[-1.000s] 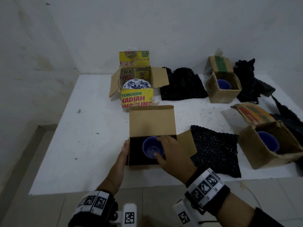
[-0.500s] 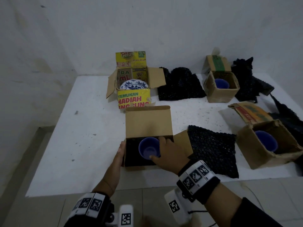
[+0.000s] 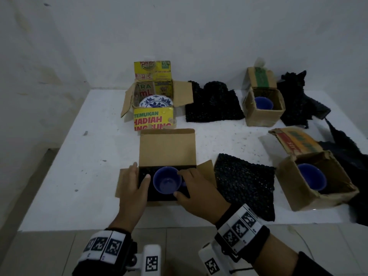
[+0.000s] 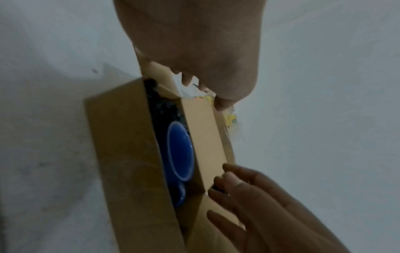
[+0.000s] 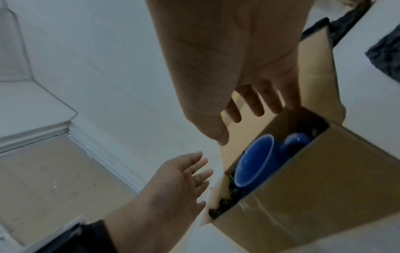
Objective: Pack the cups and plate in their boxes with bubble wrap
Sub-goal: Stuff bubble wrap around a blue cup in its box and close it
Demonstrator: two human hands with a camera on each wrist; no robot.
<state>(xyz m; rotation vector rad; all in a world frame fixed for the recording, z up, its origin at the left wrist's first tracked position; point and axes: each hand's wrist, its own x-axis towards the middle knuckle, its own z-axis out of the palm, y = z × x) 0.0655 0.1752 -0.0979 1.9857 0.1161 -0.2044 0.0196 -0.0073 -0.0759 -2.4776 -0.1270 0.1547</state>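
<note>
Blue cup standing upright in the near box, seated on black bubble wrap that lines the box floor; the cup's handle points to the person's right. The rear lid stands up and the side flaps lie spread outward.

Left hand lies flat on the left flap, fingers straight, thumb reaching over the edge toward the cup; it grips nothing. Right hand rests over the right edge of the box, fingers relaxed and slightly spread beside the cup, holding nothing.

Step in hand, as judged: settling the cup and readying the box for closing. To do it well, centre the cup on the wrap, lay the spare sheet just right of the box over the cup, then fold the side flaps in before lowering the lid, pressing lightly.

Further out on the table: a yellow box holding the plate, and two more boxes, each with a blue cup, with more black wrap between and beside them.
</note>
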